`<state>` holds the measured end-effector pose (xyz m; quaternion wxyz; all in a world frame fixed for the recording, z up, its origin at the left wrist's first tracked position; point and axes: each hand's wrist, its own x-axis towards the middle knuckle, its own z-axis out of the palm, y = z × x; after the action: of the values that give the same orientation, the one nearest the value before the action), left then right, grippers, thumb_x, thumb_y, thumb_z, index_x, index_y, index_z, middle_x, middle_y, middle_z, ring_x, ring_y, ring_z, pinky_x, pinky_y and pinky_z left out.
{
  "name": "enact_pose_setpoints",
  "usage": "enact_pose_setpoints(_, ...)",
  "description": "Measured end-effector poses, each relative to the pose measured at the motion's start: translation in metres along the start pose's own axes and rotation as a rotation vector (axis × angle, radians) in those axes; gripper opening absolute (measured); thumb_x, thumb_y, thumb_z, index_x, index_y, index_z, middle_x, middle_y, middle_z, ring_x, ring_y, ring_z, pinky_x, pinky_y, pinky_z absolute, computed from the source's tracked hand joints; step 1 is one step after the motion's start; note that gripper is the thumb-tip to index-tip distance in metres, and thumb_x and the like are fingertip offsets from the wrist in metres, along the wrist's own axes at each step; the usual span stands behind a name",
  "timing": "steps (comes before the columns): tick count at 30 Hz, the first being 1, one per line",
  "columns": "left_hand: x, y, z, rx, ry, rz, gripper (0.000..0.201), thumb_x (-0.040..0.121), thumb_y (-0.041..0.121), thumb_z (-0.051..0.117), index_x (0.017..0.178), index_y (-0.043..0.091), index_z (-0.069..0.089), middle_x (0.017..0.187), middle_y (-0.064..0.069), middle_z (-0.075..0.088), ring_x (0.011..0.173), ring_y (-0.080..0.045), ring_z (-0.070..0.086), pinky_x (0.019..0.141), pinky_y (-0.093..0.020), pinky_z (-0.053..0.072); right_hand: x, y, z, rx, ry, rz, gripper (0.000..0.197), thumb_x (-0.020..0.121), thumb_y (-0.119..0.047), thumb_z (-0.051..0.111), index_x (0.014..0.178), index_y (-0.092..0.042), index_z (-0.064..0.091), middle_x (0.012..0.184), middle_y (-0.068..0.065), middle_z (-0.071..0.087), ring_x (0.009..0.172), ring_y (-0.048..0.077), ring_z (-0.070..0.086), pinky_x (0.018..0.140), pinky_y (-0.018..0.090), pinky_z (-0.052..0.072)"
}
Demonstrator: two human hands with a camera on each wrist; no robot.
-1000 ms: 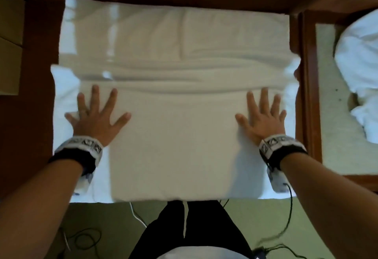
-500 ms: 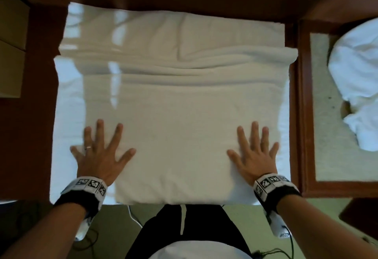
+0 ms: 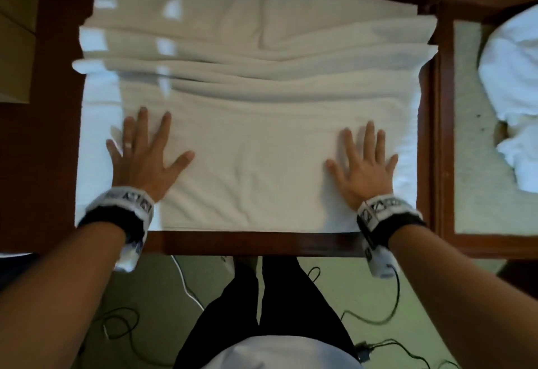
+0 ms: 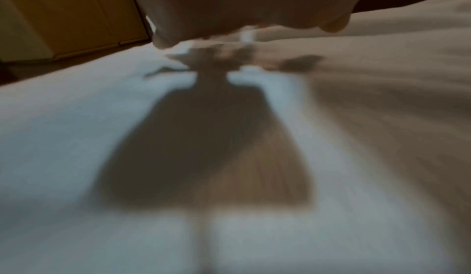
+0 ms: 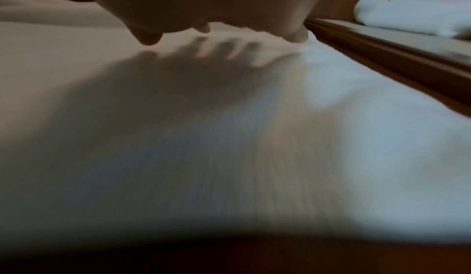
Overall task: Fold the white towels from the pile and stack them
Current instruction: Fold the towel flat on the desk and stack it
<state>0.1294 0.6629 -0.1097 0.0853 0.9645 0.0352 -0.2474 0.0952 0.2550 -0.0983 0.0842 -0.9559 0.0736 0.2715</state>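
Currently left hand [image 3: 142, 159], right hand [image 3: 364, 165] flat, fingers spread, no grip, pressing towel [image 3: 256, 141] on counter [image 3: 262, 242], likely smoothing fold; pile [image 3: 512, 92] waits right.

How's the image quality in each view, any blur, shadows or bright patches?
Head view: mostly sharp, bluish light patches on the towel. Left wrist view: heavy streaky blur, dark shadow on the cloth. Right wrist view: soft, finger shadows under the right hand, dark bottom edge.
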Motion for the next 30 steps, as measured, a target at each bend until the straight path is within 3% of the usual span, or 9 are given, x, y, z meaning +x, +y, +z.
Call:
enact_pose_setpoints(3,-0.074,-0.033,0.039,0.063,-0.048,0.021,0.084,0.087,0.082,0.01,0.158,0.04,-0.005,0.166,0.002,-0.018,0.153,-0.032,-0.007,0.116,-0.067,0.006,-0.067,0.01,0.039,-0.027,-0.058,0.004,0.073,0.092,-0.074,0.011,0.151,-0.044,-0.021,0.156,-0.003,-0.039,0.147,0.029,-0.027,0.117,0.066,0.001)
enact_pose_setpoints(6,-0.111,-0.07,0.064,0.146,-0.1,-0.027,0.086,0.085,0.082,0.0,0.157,0.037,-0.012,0.165,-0.002,-0.02,0.153,-0.036,-0.004,0.116,-0.067,0.012,-0.094,0.026,0.061,-0.065,-0.096,0.02,0.073,0.093,-0.074,0.011,0.148,-0.044,-0.026,0.153,-0.003,-0.044,0.145,0.031,-0.03,0.118,0.065,0.004)
enact_pose_setpoints(11,-0.116,-0.068,0.071,0.108,-0.018,0.013,0.092,0.084,0.085,0.008,0.158,0.033,-0.01,0.166,-0.005,-0.017,0.153,-0.036,-0.003,0.117,-0.064,0.008,-0.101,0.026,0.059,-0.031,0.074,0.048,0.077,0.095,-0.068,0.025,0.155,-0.037,-0.013,0.157,0.001,-0.036,0.148,0.03,-0.025,0.119,0.059,0.002)
enact_pose_setpoints(17,-0.129,-0.058,0.08,0.14,-0.028,0.045,0.114,0.067,0.099,0.011,0.156,0.033,-0.019,0.164,-0.006,-0.025,0.152,-0.037,-0.009,0.117,-0.064,0.006,-0.134,0.066,0.077,-0.135,-0.11,0.013,0.095,0.075,-0.089,0.01,0.148,-0.042,-0.029,0.153,0.001,-0.044,0.146,0.03,-0.029,0.12,0.058,0.003)
enact_pose_setpoints(22,-0.123,-0.058,0.08,0.244,0.013,0.205,0.13,0.054,0.106,0.028,0.154,0.039,-0.021,0.164,-0.002,-0.027,0.152,-0.037,-0.007,0.117,-0.063,0.007,-0.129,0.048,0.077,-0.279,-0.031,-0.188,0.11,0.078,-0.086,0.037,0.148,-0.036,-0.031,0.153,0.007,-0.043,0.144,0.037,-0.03,0.118,0.058,-0.002)
enact_pose_setpoints(24,-0.122,-0.06,0.083,0.275,-0.003,0.239,0.126,0.063,0.094,0.049,0.155,0.04,-0.018,0.164,-0.003,-0.026,0.152,-0.04,-0.004,0.115,-0.066,0.012,-0.125,0.043,0.083,-0.274,-0.055,-0.167,0.115,0.083,-0.071,0.056,0.147,-0.035,-0.033,0.154,0.008,-0.042,0.144,0.04,-0.028,0.119,0.059,0.002)
enact_pose_setpoints(26,-0.127,-0.059,0.086,0.29,0.028,0.255,0.117,0.072,0.068,0.071,0.159,0.037,-0.002,0.167,-0.008,-0.01,0.15,-0.046,0.008,0.111,-0.07,0.021,-0.127,0.046,0.092,-0.262,0.001,-0.153,0.112,0.087,-0.046,0.067,0.152,-0.033,-0.022,0.16,0.012,-0.028,0.148,0.044,-0.015,0.117,0.059,0.012)
enact_pose_setpoints(28,-0.14,-0.059,0.091,0.307,0.065,0.262,0.102,0.076,0.038,0.081,0.158,0.031,0.021,0.166,-0.012,0.011,0.146,-0.049,0.022,0.105,-0.072,0.028,-0.136,0.053,0.098,-0.279,0.065,-0.179,0.104,0.084,-0.018,0.073,0.158,-0.027,0.001,0.164,0.018,-0.001,0.147,0.05,0.008,0.111,0.061,0.029)
enact_pose_setpoints(30,-0.153,-0.062,0.095,0.302,0.098,0.302,0.095,0.072,0.008,0.083,0.154,0.026,0.037,0.162,-0.015,0.026,0.141,-0.051,0.032,0.101,-0.072,0.033,-0.145,0.058,0.098,-0.275,0.123,-0.25,0.097,0.069,0.009,0.071,0.152,-0.017,0.03,0.156,0.023,0.03,0.136,0.055,0.035,0.096,0.062,0.045)
